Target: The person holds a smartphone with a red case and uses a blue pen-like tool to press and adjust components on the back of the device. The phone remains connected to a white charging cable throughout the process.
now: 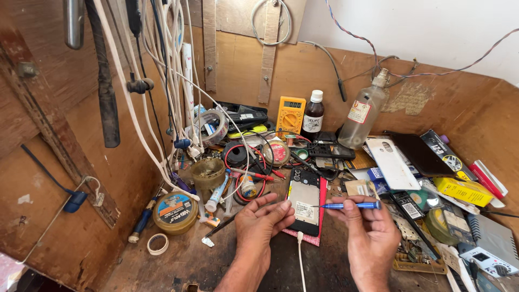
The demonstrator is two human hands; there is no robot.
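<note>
An opened phone [304, 201] with its back cover off lies on a red cloth [322, 208] in the middle of the bench; a white cable [300, 258] is plugged into its near end. My left hand [262, 223] rests at the phone's left edge, fingertips touching it. My right hand [367, 232] holds a thin blue screwdriver [348, 205] level, its tip pointing left over the phone's right side.
The wooden bench is crowded: a yellow multimeter [290, 115], a dark bottle [313, 113], a clear bottle [363, 111], a round tin [174, 211], tape rolls, a white phone cover [392, 163], boxes and parts at right. White cables [162, 81] hang at left.
</note>
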